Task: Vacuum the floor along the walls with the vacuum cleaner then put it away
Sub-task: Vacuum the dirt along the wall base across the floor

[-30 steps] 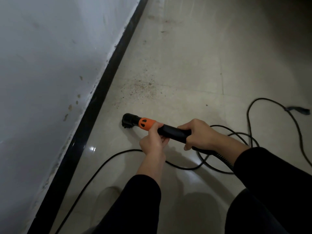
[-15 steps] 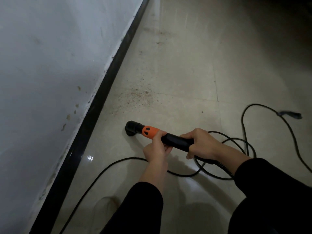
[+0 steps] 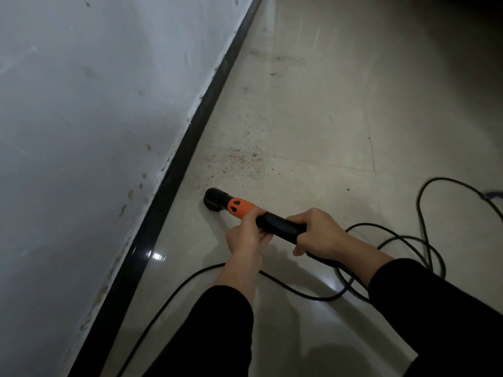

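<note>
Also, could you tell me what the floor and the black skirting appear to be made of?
Floor: probably glazed tile, pale and glossy, with grout lines and light reflections. Skirting: black and glossy, catching a highlight; tile or plastic, I cannot tell which.

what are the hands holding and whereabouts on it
Both hands hold the vacuum wand: left hand just behind the orange collar, right hand farther back along it.
</note>
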### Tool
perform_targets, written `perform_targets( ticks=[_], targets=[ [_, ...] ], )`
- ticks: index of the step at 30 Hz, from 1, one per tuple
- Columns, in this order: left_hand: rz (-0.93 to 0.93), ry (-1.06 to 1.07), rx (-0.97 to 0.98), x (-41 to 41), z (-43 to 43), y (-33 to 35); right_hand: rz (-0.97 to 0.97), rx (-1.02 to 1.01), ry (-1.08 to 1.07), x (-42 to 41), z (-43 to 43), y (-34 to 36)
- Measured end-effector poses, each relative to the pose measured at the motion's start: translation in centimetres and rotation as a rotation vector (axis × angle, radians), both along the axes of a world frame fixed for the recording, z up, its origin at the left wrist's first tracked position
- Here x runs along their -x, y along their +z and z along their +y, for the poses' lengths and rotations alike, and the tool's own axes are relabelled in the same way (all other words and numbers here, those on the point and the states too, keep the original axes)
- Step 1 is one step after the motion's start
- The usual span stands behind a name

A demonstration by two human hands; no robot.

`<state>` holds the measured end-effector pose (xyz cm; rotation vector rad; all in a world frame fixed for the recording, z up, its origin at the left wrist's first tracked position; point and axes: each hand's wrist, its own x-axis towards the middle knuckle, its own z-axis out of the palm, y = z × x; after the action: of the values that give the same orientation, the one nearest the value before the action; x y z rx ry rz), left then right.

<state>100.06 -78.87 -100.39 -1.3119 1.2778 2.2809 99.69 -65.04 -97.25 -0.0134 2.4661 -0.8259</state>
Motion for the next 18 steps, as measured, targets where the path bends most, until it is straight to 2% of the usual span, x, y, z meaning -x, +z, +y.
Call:
perform_targets(
  ticks=[18],
  targets=[
    [0.041, 0.016, 0.064, 1.6, -4.8, -1.6, 0.008, 0.082, 0.046, 2.3, -4.2, -2.3]
  ],
)
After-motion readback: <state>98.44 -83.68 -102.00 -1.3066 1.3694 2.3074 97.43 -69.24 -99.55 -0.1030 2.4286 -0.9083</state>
